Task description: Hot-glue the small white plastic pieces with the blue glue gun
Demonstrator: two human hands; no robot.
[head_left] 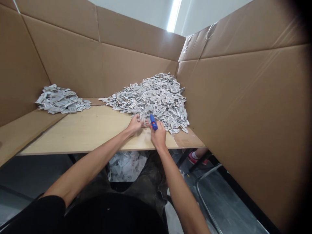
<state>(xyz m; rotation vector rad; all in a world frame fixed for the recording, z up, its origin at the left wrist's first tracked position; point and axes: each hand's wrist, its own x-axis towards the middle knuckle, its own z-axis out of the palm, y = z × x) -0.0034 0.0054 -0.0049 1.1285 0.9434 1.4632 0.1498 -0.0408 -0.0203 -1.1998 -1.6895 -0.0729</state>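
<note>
My left hand (135, 124) is closed on a flat, light grey slotted plastic piece (142, 117), held upright between thumb and fingers. Wrapped round a blue hand tool with a red part (153, 122) is my right hand (159, 134); the tool's working end is too small to make out. Both hands are close together over the table board, at the front foot of a large pile of similar grey pieces (156, 94).
A smaller pile of grey pieces (58, 100) lies at the left. Cardboard walls (136, 58) enclose the wooden tabletop (80, 133). Beneath the front edge are clear plastic bags (128, 165), a metal chair frame (202, 191) and another person's pink shoe (193, 158).
</note>
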